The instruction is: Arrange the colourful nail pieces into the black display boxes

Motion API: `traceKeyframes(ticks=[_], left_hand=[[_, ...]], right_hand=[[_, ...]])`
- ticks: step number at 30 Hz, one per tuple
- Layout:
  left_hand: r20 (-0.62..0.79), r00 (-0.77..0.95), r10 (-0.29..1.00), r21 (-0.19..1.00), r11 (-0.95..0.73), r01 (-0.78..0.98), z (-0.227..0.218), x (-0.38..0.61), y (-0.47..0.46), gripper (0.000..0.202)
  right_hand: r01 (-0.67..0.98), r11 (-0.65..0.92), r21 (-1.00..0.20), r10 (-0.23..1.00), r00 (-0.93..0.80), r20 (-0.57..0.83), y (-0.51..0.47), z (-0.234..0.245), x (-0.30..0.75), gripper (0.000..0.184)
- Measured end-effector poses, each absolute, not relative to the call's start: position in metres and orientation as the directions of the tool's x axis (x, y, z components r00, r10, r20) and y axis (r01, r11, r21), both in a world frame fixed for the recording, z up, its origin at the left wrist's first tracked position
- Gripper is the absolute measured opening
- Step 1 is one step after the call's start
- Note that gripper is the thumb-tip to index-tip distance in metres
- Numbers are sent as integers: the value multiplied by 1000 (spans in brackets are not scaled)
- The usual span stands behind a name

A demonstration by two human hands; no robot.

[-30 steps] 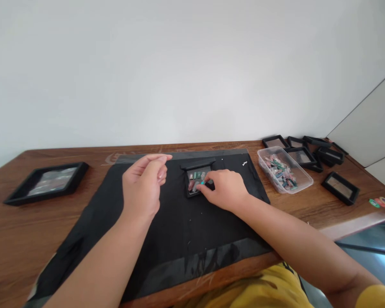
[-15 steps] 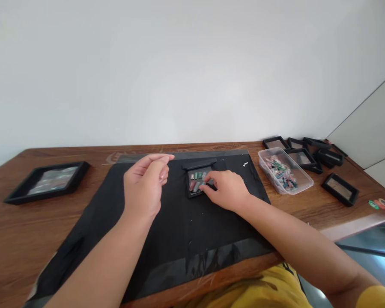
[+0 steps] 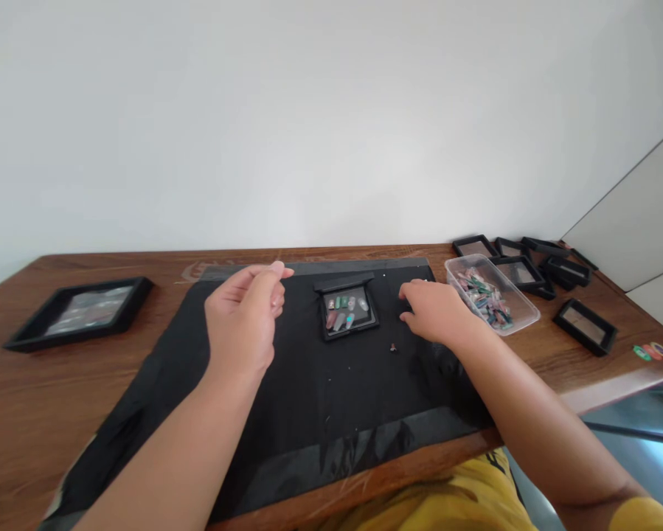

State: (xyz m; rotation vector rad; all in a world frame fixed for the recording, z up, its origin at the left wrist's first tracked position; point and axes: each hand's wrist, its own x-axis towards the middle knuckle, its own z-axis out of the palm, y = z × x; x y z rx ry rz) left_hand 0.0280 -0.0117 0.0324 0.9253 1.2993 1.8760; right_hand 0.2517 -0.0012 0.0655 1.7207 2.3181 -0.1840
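Note:
A small black tray sits open on the black mat, with several coloured press-on nails laid in it. Its lid lies just behind it. My left hand hovers left of the tray, fingers curled with thumb and forefinger pinched; whatever they hold is too small to make out. My right hand rests on the mat right of the tray, fingers bent down, between the tray and a clear plastic tub of loose nails. A tiny dark speck lies on the mat near that hand.
A larger black tray stands at the left on the wooden table. Several small black boxes are scattered at the far right, one nearer me. Coloured round chips lie by the right edge.
My right hand has left the small tray and moved right toward the plastic tub, uncovering the nails. The left hand has barely moved.

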Motion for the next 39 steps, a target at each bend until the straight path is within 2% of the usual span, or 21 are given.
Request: traceKeyframes(ticks=[7, 14, 24, 30, 34, 39], left_hand=[[177, -532, 828, 953, -279, -117, 33, 27, -12, 13], [183, -537, 824, 955, -278, -102, 32, 27, -10, 14], [178, -525, 833, 961, -262, -90, 33, 27, -13, 11], [186, -529, 828, 960, -269, -84, 34, 28, -14, 10], [184, -527, 830, 961, -265, -83, 34, 27, -13, 11], [174, -527, 832, 963, -255, -85, 34, 27, -14, 10]], right_hand=[[965, 259, 41, 916, -232, -329, 1, 68, 255, 24], [967, 255, 15, 893, -230, -386, 6, 65, 267, 30], [967, 249, 50, 908, -215, -360, 5, 68, 269, 33], [964, 256, 73, 864, -195, -463, 2, 73, 275, 38], [958, 282, 56, 860, -227, -458, 0, 73, 273, 38], [968, 244, 62, 890, -198, -411, 2, 70, 271, 42]])
